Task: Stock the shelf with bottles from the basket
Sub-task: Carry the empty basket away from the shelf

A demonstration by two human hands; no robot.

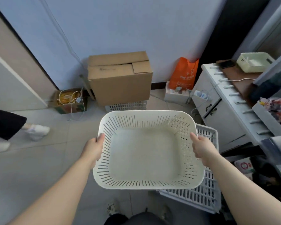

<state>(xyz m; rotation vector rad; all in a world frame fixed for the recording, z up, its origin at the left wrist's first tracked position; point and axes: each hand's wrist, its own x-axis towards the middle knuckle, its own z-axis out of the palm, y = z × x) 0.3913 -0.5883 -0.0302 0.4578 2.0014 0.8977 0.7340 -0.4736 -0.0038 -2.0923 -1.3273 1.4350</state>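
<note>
Head view showed the empty basket (146,113) held nearer than the cardboard box (120,78), left hand (94,148) and right hand (201,148) gripping opposite rims. It looked like light, stiff plastic; the rims suited holding.

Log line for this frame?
left hand: grips basket | right hand: grips basket | basket: empty, over crate | bottles: none visible

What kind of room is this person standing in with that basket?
Likely a storage corner or shop back room: a cardboard box and an orange bag stand by the wall, and a spare slotted crate lies below the empty white basket.
</note>
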